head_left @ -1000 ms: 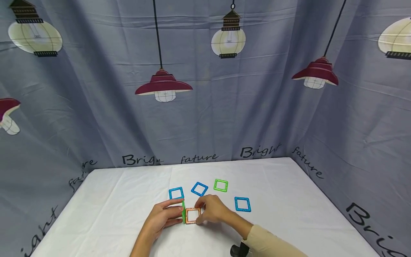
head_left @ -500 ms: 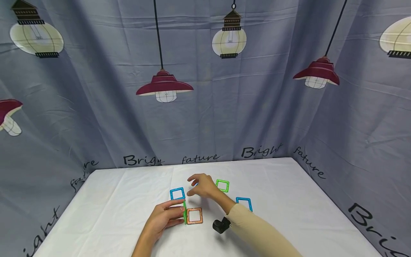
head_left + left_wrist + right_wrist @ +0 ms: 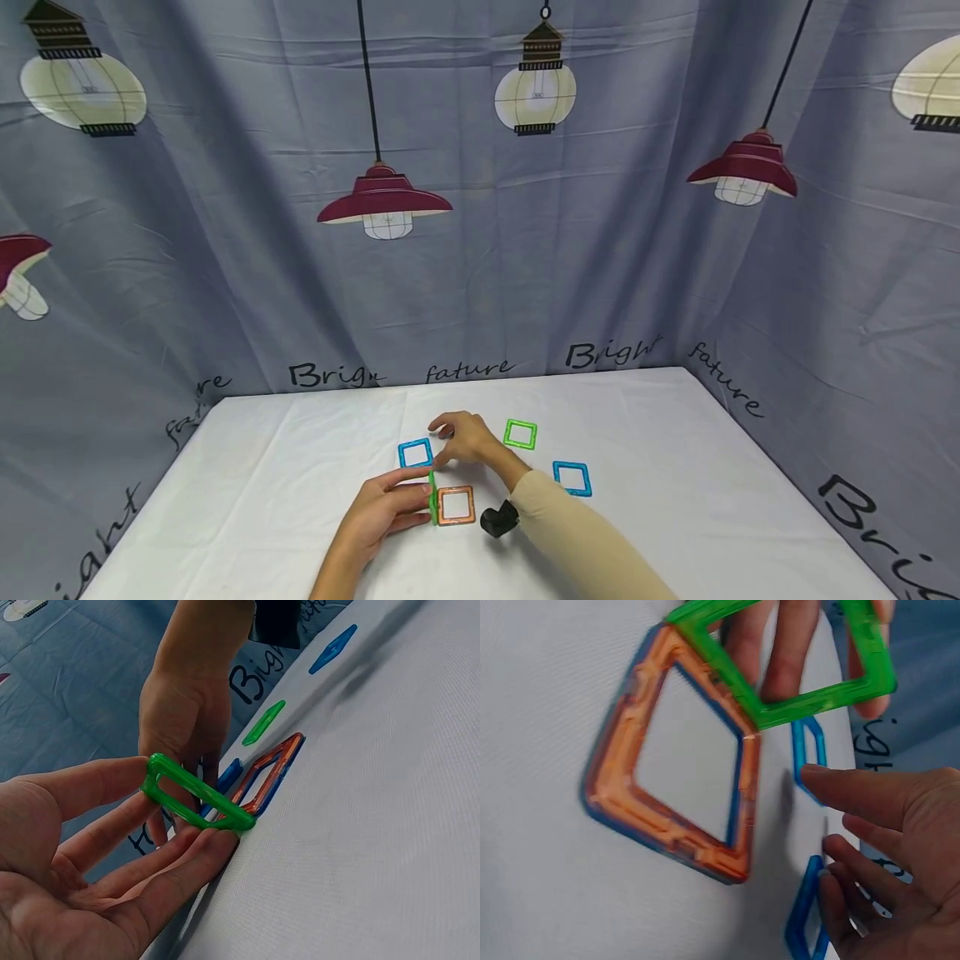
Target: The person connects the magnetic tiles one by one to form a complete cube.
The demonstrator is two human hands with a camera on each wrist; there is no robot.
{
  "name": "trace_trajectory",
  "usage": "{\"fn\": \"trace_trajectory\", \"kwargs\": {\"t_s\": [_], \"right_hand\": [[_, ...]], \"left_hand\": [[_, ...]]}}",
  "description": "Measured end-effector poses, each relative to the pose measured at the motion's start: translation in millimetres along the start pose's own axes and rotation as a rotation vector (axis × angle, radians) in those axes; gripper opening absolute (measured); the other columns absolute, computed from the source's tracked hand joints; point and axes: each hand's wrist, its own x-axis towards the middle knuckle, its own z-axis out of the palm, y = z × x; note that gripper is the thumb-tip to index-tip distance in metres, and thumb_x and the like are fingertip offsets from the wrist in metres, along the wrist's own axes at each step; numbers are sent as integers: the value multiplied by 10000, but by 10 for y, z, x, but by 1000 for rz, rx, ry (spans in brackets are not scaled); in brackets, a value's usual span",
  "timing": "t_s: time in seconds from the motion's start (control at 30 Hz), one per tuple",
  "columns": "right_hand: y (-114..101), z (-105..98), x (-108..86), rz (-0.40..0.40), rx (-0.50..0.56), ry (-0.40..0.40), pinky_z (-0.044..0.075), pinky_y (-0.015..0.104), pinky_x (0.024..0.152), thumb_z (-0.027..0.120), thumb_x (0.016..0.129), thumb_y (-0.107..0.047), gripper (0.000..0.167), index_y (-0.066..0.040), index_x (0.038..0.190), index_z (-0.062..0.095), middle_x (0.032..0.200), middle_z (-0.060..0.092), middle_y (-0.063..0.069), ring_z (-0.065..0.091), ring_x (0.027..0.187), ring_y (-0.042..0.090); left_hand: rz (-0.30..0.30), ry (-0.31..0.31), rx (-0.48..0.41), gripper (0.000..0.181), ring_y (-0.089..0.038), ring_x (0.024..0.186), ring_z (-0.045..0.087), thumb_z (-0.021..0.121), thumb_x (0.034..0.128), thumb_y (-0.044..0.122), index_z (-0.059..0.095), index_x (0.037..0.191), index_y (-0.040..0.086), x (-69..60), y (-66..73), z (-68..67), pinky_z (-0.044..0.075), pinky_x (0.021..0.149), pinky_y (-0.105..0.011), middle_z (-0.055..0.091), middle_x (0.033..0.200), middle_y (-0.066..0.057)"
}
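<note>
A grey lamp-print curtain [image 3: 600,275] hung behind the white table [image 3: 660,450]. The right hand [image 3: 467,439], thumb and fingers apart, was beside a blue frame [image 3: 800,904]; the left hand [image 3: 377,508] gripped a green frame [image 3: 432,500] upright against a flat orange frame [image 3: 456,522].

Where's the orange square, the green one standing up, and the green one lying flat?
Orange square [image 3: 636,727]: right wrist view, on its left bar.
Upright green square [image 3: 821,703]: right wrist view, on its lower bar.
Flat green square [image 3: 522,422]: head view, on its far bar.
</note>
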Motion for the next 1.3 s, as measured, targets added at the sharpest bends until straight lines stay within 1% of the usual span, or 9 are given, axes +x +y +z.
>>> {"fn": "trace_trajectory", "kwargs": {"t_s": [0.23, 0.37, 0.43, 0.6, 0.77, 0.97, 1.1, 1.23, 1.3], "right_hand": [[24, 87, 14, -2, -44, -1, 506, 386, 910, 929, 674, -195, 558, -162, 1197, 735, 1107, 701, 63, 606, 1007, 217], [4, 96, 27, -4, -71, 6, 492, 364, 870, 928, 676, -193, 530, -172, 1176, 751, 1084, 674, 52, 562, 953, 184], [-5, 95, 27, 0, -68, 12, 491, 368, 860, 931, 671, -186, 511, -168, 1151, 757, 1069, 664, 48, 552, 938, 180], [0, 78, 15, -1, -54, 41, 496, 391, 902, 940, 655, -184, 497, -141, 1110, 745, 1049, 688, 43, 578, 959, 194], [5, 37, -19, 2, -25, 65, 498, 403, 913, 937, 659, -157, 506, -113, 1117, 725, 1036, 697, 47, 580, 969, 206], [-20, -74, -109, -1, -24, 81, 511, 401, 869, 922, 662, -96, 530, -106, 1147, 709, 1047, 720, 75, 593, 984, 242], [19, -135, -214, 37, -19, 82, 493, 414, 867, 910, 667, -54, 528, -115, 1145, 696, 951, 737, 46, 567, 963, 224], [92, -168, -336, 44, -18, 81, 488, 376, 829, 905, 667, -21, 518, -93, 1130, 684, 852, 710, 20, 562, 872, 177], [121, -181, -392, 40, -6, 85, 498, 334, 757, 892, 674, 2, 503, -73, 1123, 678, 839, 689, 28, 566, 808, 162]], "left_hand": [[-4, -2, -6, 546, -207, 938, 724, 737, 918, 122, 547, 1384, -88, 0, -5, -26, 616, 867, -446, 746, 1065, -120], [-15, 6, -12, 543, -209, 939, 730, 734, 916, 128, 545, 1379, -83, 4, 17, -33, 615, 873, -445, 741, 1085, -147], [-21, 9, -13, 536, -209, 934, 731, 726, 920, 126, 542, 1378, -81, 8, 27, -36, 614, 875, -446, 735, 1100, -161], [-30, 4, -20, 531, -212, 942, 732, 723, 926, 133, 544, 1383, -70, 14, 30, -38, 613, 881, -446, 731, 1110, -151], [-37, 8, -31, 507, -203, 934, 726, 728, 925, 128, 566, 1368, -60, 13, 16, -38, 612, 879, -453, 731, 1079, -124], [-48, 26, -26, 517, -214, 943, 729, 739, 920, 138, 569, 1370, -52, 5, 12, -36, 615, 869, -456, 735, 1096, -143], [-44, 20, -22, 531, -235, 970, 731, 738, 922, 142, 558, 1381, -54, 4, 17, -35, 614, 873, -456, 725, 1148, -198], [-50, 14, -22, 538, -243, 982, 732, 744, 920, 154, 561, 1384, -47, 9, 13, -37, 614, 872, -454, 712, 1185, -222], [-52, 15, -22, 536, -244, 977, 733, 750, 917, 159, 568, 1379, -42, 14, 5, -33, 615, 870, -453, 715, 1181, -219]]}}
